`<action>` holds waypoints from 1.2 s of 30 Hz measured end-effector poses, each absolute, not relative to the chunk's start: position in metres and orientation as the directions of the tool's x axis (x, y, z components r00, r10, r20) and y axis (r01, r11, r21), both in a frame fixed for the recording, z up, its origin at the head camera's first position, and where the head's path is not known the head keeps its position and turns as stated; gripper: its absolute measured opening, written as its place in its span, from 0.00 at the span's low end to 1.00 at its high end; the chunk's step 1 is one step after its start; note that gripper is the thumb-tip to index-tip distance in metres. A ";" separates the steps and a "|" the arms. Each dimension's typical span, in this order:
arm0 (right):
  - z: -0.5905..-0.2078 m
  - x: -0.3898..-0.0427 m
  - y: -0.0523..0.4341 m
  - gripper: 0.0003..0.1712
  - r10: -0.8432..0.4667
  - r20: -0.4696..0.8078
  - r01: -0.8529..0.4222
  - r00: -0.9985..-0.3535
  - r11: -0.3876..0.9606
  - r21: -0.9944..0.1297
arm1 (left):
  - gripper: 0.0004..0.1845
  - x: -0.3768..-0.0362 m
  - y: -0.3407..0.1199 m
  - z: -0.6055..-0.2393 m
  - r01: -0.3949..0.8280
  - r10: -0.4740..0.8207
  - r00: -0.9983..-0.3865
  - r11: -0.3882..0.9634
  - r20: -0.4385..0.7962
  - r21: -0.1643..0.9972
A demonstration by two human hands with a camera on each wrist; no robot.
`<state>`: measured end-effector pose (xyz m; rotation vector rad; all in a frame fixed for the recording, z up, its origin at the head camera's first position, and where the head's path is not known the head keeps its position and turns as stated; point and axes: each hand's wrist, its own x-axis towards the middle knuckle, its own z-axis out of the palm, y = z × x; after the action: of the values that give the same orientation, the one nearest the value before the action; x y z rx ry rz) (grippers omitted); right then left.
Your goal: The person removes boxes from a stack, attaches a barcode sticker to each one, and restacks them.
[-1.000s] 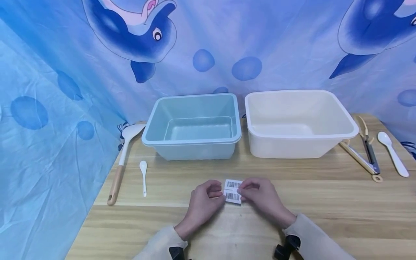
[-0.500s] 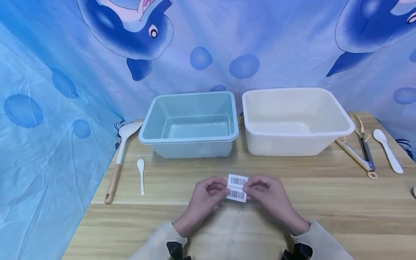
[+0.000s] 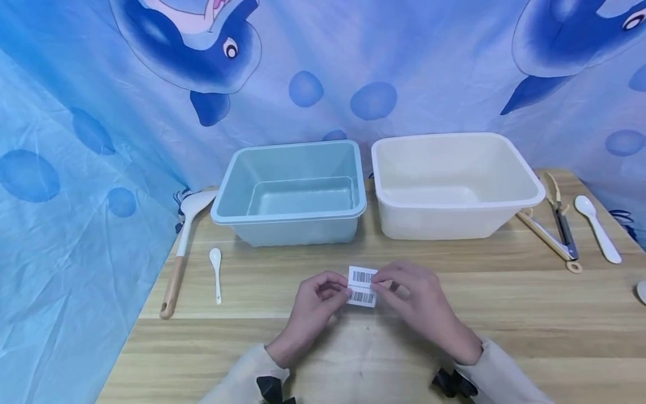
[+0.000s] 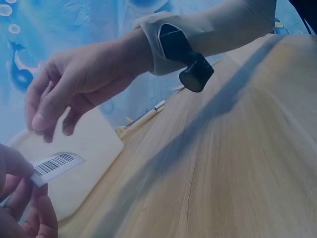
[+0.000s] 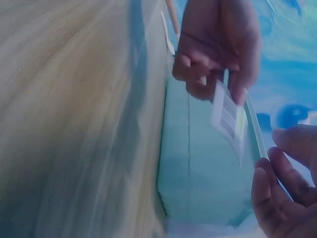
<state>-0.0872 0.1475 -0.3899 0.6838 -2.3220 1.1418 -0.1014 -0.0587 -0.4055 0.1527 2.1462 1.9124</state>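
Observation:
A small white barcode label sheet (image 3: 362,286), printed with two barcodes one above the other, is held up over the table by my left hand (image 3: 315,306). Thumb and fingers pinch its left edge, as the left wrist view of the label (image 4: 57,166) confirms. My right hand (image 3: 416,303) hovers beside the right edge, fingers bent, and overlaps the sheet in the head view. Both wrist views show a gap between this right hand (image 5: 292,183) and the label (image 5: 229,116), with nothing seen in its fingers.
A light blue basin (image 3: 303,230) and a white basin (image 3: 454,221) stand at the back. On the left lie a wooden-handled ladle (image 3: 176,269) and a small white spoon (image 3: 217,275). Tongs (image 3: 564,230) and another white spoon (image 3: 598,229) lie on the right.
The right hand has come away from the label's right edge. The left hand keeps its pinch. The whole head view has drifted slightly, with the basins shifting left.

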 end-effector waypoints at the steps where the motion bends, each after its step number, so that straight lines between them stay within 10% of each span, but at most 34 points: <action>1: -0.389 -0.087 0.145 0.09 -0.246 0.613 -0.633 -0.751 0.533 -0.562 | 0.10 -0.101 -0.059 -0.405 -0.091 0.251 -0.960 0.126 -0.121 0.988; 36: -0.405 -0.091 0.127 0.05 -0.307 0.545 -0.621 -0.780 0.491 -0.612 | 0.06 -0.099 -0.061 -0.405 -0.076 0.339 -0.933 0.136 -0.118 0.988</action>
<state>-0.0910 0.1268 -0.4047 0.7745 -2.3756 1.1919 -0.0992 -0.0609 -0.4055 0.2555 2.1053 1.8607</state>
